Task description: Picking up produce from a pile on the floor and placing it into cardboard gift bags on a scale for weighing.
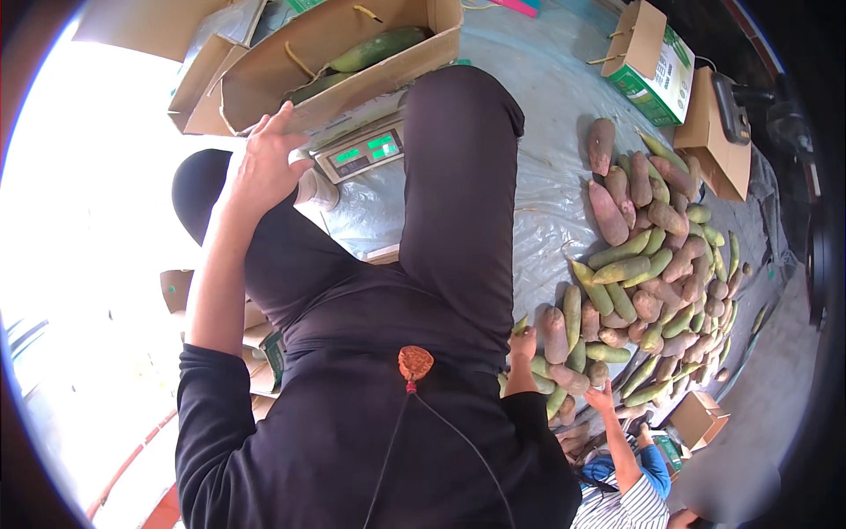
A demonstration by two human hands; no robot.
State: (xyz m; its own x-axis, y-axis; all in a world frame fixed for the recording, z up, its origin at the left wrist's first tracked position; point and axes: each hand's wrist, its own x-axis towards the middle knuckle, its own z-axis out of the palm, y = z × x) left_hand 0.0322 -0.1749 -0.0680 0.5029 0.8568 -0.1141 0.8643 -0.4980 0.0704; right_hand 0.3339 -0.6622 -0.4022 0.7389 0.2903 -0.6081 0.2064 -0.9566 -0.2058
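My left hand (263,166) is open, fingers apart, with its fingertips at the near edge of a long open cardboard box (374,86). Large green radishes (379,49) lie inside that box. Just below it, between my knees, is a digital scale (359,152) with lit green displays. My right hand (523,343) is low at my right side, beside the heap of vegetables. Its fingers look closed around a green radish (519,325), of which only the tip shows; my body hides part of the hand.
A large heap of green radishes and reddish-brown ones (608,214) spreads over plastic sheeting (551,97) on the right. Beyond it stand a green-and-white carton (656,75) and a brown box (716,141). At lower right, another person's hand (601,397) touches the heap. A pendant (414,362) hangs from a cord.
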